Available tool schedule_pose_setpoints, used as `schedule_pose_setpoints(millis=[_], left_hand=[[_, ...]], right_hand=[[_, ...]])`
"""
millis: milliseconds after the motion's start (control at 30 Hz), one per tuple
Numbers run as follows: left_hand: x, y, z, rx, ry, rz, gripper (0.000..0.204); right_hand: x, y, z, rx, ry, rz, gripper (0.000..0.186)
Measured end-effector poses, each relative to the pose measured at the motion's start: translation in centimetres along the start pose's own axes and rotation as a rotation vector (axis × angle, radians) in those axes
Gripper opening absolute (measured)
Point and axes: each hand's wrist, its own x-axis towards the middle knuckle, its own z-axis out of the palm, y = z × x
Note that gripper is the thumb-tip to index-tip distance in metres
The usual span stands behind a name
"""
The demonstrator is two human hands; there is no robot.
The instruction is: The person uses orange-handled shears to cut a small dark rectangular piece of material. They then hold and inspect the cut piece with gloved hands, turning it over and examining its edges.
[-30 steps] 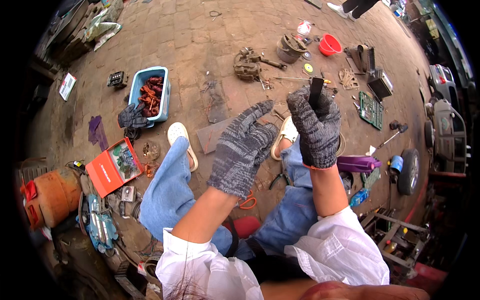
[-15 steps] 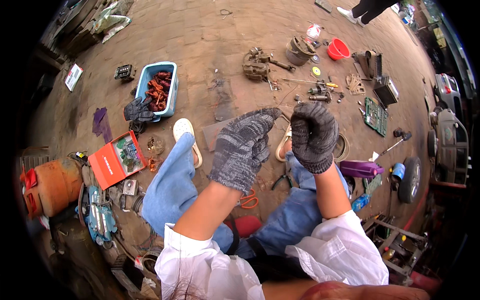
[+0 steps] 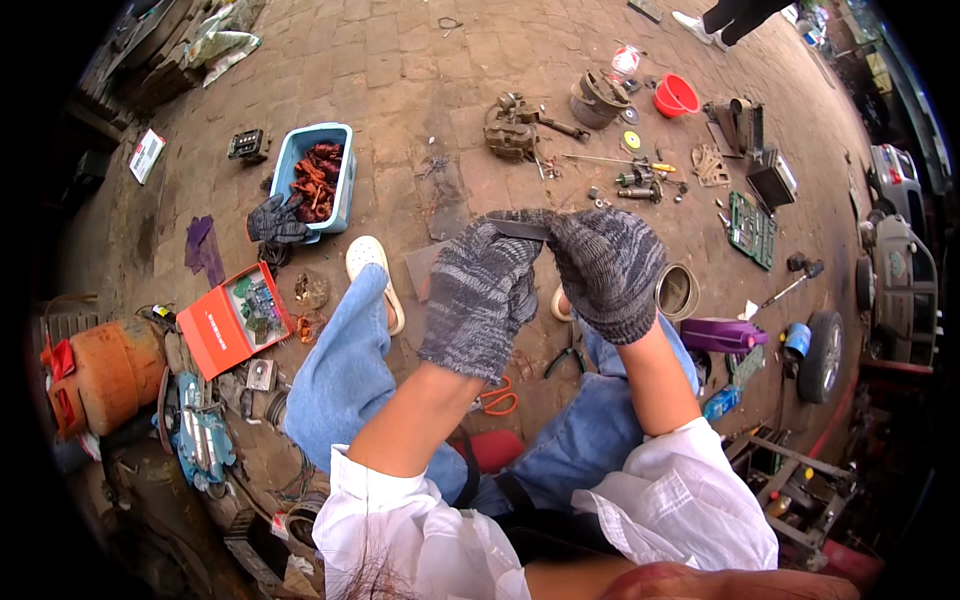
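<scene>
My left hand (image 3: pixel 475 295) and my right hand (image 3: pixel 610 275), both in grey knitted work gloves, meet in front of my knees. Their fingers are closed around a small, flat, dark grey strip (image 3: pixel 522 230) at the fingertips. Its exact kind is unclear, and the gloves cover its ends. Below the hands, on the floor between my legs, lie orange-handled scissors (image 3: pixel 497 397) and dark-handled pliers (image 3: pixel 567 358).
A blue tub (image 3: pixel 347 185) of reddish copper-coloured scrap stands ahead left, a spare glove (image 3: pixel 277 220) at its corner. Greasy machine parts (image 3: pixel 512 130), a red bucket (image 3: pixel 677 95) and a green tool case (image 3: pixel 750 232) lie ahead right. An open orange box (image 3: pixel 212 330) sits left.
My right hand has moved left and turned over, closing the gap to my left hand. The dark strip now shows between the fingertips of both.
</scene>
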Motion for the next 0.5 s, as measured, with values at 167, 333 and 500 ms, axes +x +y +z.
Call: schedule_pose_setpoints(millis=[167, 333, 500], left_hand=[[0.6, 0.4, -0.4, 0.191, 0.055, 0.107, 0.031], [0.2, -0.4, 0.0, -0.141, -0.008, -0.086, 0.031], [-0.2, -0.3, -0.2, -0.031, -0.066, -0.087, 0.029]], right_hand=[[0.0, -0.1, 0.6, 0.029, 0.061, 0.001, 0.028], [0.2, -0.2, 0.6, 0.049, 0.086, 0.094, 0.027], [-0.5, 1.6, 1.4, 0.124, 0.404, 0.154, 0.016]])
